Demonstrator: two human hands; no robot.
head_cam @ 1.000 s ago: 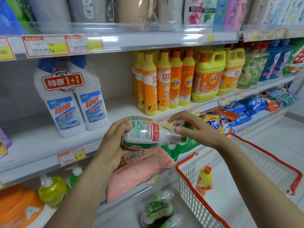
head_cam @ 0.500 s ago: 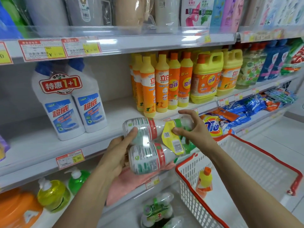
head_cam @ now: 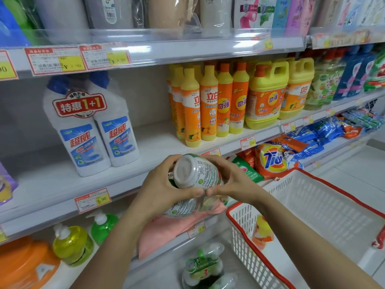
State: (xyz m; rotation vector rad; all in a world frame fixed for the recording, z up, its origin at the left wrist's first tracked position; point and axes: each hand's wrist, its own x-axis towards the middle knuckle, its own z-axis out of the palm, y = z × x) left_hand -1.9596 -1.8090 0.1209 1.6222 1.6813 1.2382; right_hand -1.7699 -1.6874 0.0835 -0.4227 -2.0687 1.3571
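Bottle pack (head_cam: 195, 173): centre of the frame, two joined bottles, the upper one's base turned toward me.
My left hand (head_cam: 160, 190): fingers curled round the pack's left side, thumb across its front.
My right hand (head_cam: 235, 184): grasping the pack's right side, thumb tip almost meeting the left thumb.
Basket (head_cam: 312, 197): lower right, just beside my right wrist.
Yellow bottle (head_cam: 263, 228): inside the basket.

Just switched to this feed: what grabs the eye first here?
Centre: the left hand and right hand grip a twin pack of bottles, base toward the camera. Behind, yellow-orange detergent bottles crowd the middle shelf, white cleaner bottles with a red 1+1 label to their left. A red-rimmed white basket sits lower right.
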